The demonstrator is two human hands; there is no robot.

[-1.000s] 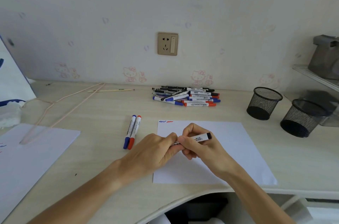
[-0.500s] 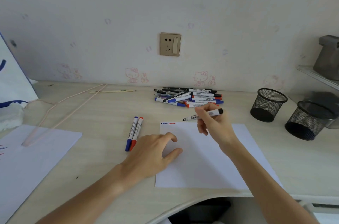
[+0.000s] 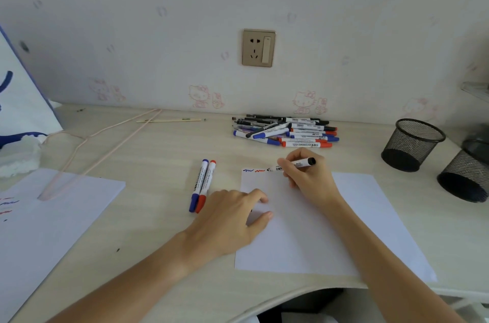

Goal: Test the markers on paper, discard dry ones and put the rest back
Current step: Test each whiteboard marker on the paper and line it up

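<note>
Pale wall (image 3: 158,31) w/ cat decals, gold socket (image 3: 258,48), light wood desk (image 3: 148,148).

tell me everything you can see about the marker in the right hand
The black marker has a white barrel with dark printed text, a black end and an uncapped black tip. The right hand grips it mid-barrel, tilted, tip pointing left and down. The tip sits at the top edge of the white paper, just right of a blue squiggle and a red squiggle. No black mark is visible yet. Its cap is not visible.
</note>
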